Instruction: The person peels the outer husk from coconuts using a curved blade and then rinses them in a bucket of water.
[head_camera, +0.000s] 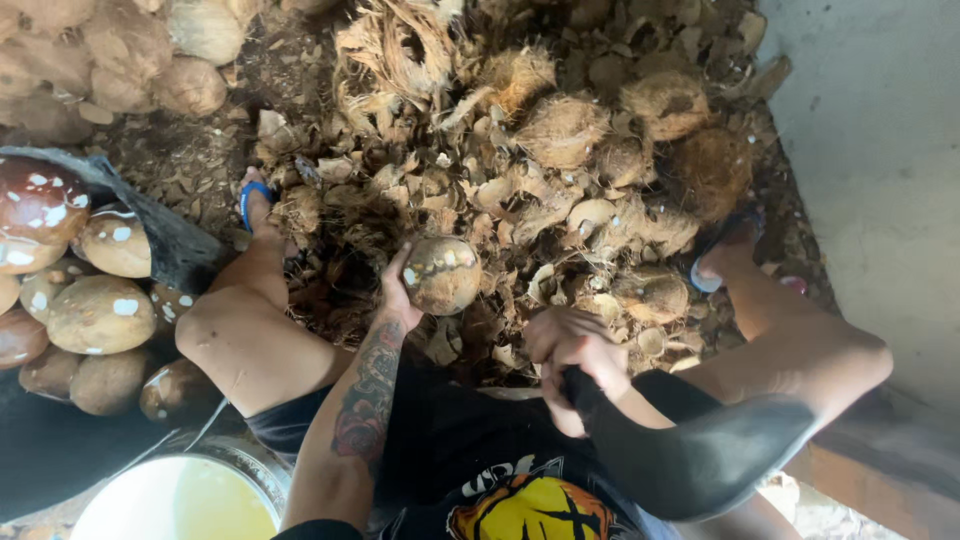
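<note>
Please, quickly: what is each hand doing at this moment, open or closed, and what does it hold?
Left hand: closed around a husked coconut, held above the husk pile.
Right hand: closed on the handle of a dark curved blade.

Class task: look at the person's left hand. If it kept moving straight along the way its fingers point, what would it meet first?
The left hand already touches the peeled coconut; past that, probably the heap of husk scraps, though depth is unclear.
</note>
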